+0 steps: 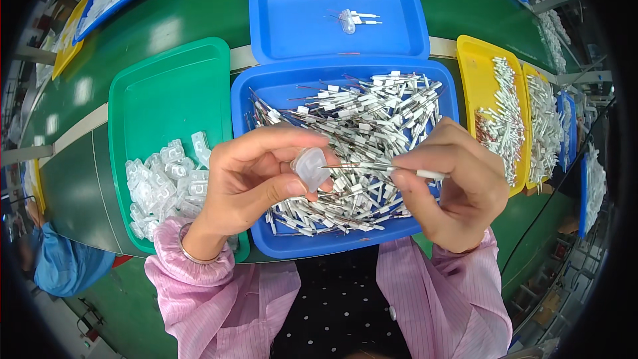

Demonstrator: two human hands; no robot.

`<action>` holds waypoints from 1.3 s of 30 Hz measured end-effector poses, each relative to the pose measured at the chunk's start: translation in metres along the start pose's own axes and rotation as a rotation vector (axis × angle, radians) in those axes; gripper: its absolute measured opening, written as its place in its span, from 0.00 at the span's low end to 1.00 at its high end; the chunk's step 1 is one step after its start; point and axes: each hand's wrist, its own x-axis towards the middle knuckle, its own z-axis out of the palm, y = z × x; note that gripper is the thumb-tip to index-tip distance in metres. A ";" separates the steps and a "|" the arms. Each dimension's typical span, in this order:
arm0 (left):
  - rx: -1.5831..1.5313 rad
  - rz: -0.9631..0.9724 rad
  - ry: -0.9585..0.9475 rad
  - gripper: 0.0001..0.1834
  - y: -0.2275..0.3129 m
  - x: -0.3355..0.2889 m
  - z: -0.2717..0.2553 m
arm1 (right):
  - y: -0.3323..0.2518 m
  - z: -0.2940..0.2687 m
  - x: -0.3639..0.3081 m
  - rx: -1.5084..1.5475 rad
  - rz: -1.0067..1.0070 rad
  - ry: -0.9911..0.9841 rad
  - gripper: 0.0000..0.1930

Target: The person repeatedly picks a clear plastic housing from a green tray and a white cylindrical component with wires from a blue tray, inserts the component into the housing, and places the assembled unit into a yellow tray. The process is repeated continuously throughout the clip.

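My left hand (pixel 256 176) pinches a translucent plastic housing (pixel 311 169) between thumb and fingers. In my right hand (pixel 452 183), thumb and forefinger grip a thin wire lead with a white sleeve (pixel 428 174). Its fine tip points left and meets the housing's side; whether it goes inside, I cannot tell. Both hands are above a blue tray (pixel 345 247) heaped with similar white-sleeved wire leads (pixel 372 119). To the left, a green tray (pixel 173 73) holds a pile of clear plastic housings (pixel 163 179).
Beyond stands another blue tray (pixel 306 0) with one housing fitted with leads (pixel 347 21). At right, yellow trays (pixel 472 60) carry more leads. A green conveyor belt (pixel 193 6) runs behind the trays. Another person's blue sleeve (pixel 70 262) shows at far left.
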 end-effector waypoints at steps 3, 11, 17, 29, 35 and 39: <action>0.026 0.024 0.003 0.20 0.000 0.001 0.000 | -0.002 -0.001 -0.001 -0.006 -0.025 -0.024 0.10; 0.136 0.063 -0.007 0.18 0.000 0.002 0.001 | -0.006 0.000 -0.005 -0.125 -0.193 -0.055 0.10; 0.270 0.114 -0.036 0.19 -0.002 0.003 -0.001 | -0.010 0.002 -0.007 -0.149 -0.115 -0.021 0.11; 0.230 0.106 -0.030 0.18 -0.003 0.004 0.001 | -0.008 0.004 -0.007 -0.092 -0.082 0.003 0.11; 0.215 0.075 -0.057 0.18 -0.002 0.003 0.001 | -0.011 0.005 -0.008 -0.160 -0.081 -0.012 0.11; 0.145 0.032 -0.106 0.18 0.000 0.001 0.001 | -0.005 0.010 -0.008 -0.122 -0.072 -0.038 0.10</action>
